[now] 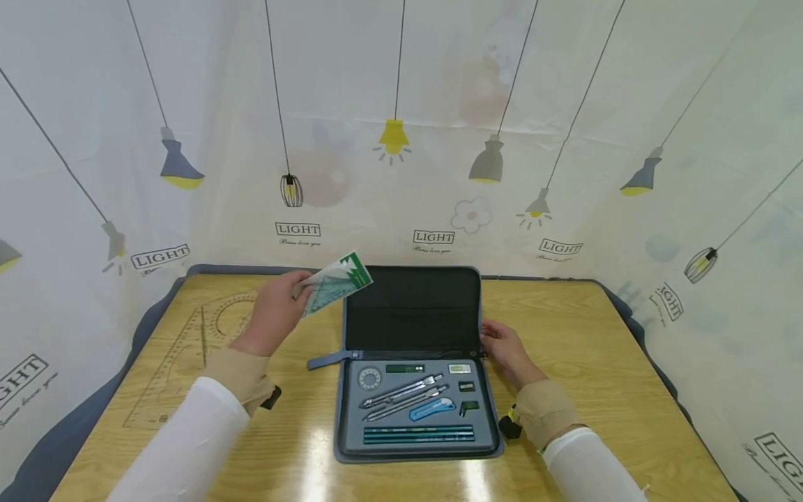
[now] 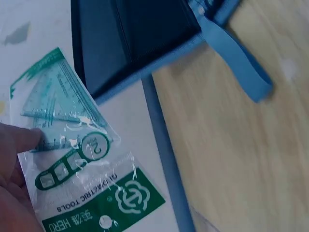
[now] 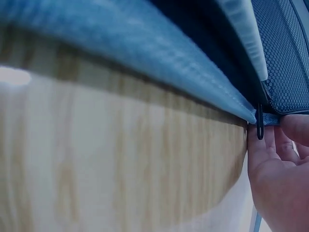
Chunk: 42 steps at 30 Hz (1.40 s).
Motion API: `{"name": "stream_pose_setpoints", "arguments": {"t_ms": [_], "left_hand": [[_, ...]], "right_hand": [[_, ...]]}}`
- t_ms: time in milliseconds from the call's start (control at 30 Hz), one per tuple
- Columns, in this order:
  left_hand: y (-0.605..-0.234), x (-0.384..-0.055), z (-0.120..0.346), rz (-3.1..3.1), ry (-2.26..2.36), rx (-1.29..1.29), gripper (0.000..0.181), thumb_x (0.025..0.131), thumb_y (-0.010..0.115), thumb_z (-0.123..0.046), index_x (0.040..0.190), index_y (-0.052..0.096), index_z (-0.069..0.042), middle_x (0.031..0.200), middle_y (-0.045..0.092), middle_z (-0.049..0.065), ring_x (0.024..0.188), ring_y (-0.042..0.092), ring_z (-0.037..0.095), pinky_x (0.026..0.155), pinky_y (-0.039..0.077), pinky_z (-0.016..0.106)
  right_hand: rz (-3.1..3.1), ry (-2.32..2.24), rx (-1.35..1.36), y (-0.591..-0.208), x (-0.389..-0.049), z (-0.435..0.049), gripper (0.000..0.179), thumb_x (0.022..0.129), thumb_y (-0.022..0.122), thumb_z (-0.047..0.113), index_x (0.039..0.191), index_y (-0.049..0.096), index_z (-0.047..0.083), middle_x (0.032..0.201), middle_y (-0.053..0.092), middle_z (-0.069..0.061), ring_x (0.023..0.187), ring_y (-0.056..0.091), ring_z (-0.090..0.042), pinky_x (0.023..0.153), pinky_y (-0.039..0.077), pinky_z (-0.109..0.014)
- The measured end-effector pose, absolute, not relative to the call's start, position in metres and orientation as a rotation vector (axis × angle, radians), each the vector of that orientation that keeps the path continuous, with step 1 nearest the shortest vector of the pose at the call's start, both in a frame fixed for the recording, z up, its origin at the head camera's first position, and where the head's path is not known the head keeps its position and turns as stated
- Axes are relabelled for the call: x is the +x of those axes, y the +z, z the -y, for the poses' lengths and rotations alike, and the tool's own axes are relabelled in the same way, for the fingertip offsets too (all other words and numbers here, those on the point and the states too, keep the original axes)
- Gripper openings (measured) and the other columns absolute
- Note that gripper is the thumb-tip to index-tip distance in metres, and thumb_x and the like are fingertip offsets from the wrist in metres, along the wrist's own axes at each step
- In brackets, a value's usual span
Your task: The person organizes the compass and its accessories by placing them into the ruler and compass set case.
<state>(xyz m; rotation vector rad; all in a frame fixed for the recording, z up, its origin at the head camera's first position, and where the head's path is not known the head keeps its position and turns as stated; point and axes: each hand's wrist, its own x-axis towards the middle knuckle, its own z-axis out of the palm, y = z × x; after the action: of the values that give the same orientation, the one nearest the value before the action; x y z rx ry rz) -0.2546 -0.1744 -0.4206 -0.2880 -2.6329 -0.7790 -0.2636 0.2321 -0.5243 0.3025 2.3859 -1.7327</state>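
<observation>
My left hand [image 1: 271, 315] pinches a clear plastic packet of geometric tools [image 1: 339, 286] and holds it up beside the lid of a zippered case. Through the plastic, teal set squares [image 2: 55, 94] show above a green band with the word HERO. The case [image 1: 414, 307] lies unfolded on the table, its dark lid raised at the back. My right hand [image 1: 509, 354] is at the lid's right edge near the hinge. In the right wrist view, its thumb and fingers pinch the blue edge next to a black zipper pull [image 3: 260, 123].
The case's grey tray [image 1: 351, 404] holds compasses [image 1: 401, 392], a blue cutter [image 1: 431, 409], dark green pencils [image 1: 419, 435], an eraser [image 1: 459, 369] and other small pieces. A blue strap [image 1: 326, 361] sticks out left. Transparent drawing tools [image 1: 203, 335] lie on the table's left. A lamp-printed curtain [image 1: 351, 84] hangs behind.
</observation>
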Motion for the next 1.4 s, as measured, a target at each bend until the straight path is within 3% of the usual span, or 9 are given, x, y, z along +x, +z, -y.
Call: {"name": "stream_pose_setpoints", "arguments": {"t_ms": [167,433,900,1400], "left_hand": [[-0.411,-0.258,0.141,2.627,-0.672,-0.527,0.024,0.09,0.064,-0.015,0.111,0.066,-0.005,0.104,0.069,0.012,0.094,0.064,0.025,0.081,0.052,0.04],[-0.407,-0.268,0.079,2.547,-0.541,-0.753,0.015,0.091,0.063,-0.016,0.103,0.069,-0.011,0.096,0.071,0.002,0.089,0.066,0.018,0.079,0.053,0.034],[-0.417,-0.268,0.027,2.498,-0.487,-0.736,0.012,0.089,0.065,-0.013,0.097,0.073,-0.013,0.089,0.073,0.0,0.082,0.066,0.016,0.076,0.053,0.033],[-0.438,-0.272,0.01,2.698,-0.543,-0.718,0.017,0.091,0.062,-0.012,0.106,0.069,-0.012,0.097,0.072,0.001,0.088,0.066,0.018,0.079,0.054,0.033]], "right_hand": [[-2.385,-1.736,0.277,-0.524,-0.264,-0.232,0.042,0.096,0.041,-0.001,0.138,0.042,-0.003,0.134,0.047,-0.023,0.122,0.047,-0.029,0.1,0.042,-0.04],[-2.399,-1.752,0.243,-0.525,-0.262,-0.235,0.039,0.095,0.043,-0.001,0.134,0.047,-0.002,0.129,0.052,-0.021,0.111,0.052,-0.022,0.093,0.045,-0.032],[-2.375,-1.857,0.141,-0.525,-0.256,-0.241,0.037,0.093,0.046,-0.002,0.13,0.05,-0.007,0.116,0.06,-0.015,0.092,0.056,-0.005,0.082,0.047,-0.02],[-2.355,-1.864,0.113,-0.527,-0.256,-0.244,0.035,0.093,0.048,0.0,0.128,0.054,-0.005,0.112,0.063,-0.008,0.091,0.058,-0.005,0.082,0.049,-0.023]]}}
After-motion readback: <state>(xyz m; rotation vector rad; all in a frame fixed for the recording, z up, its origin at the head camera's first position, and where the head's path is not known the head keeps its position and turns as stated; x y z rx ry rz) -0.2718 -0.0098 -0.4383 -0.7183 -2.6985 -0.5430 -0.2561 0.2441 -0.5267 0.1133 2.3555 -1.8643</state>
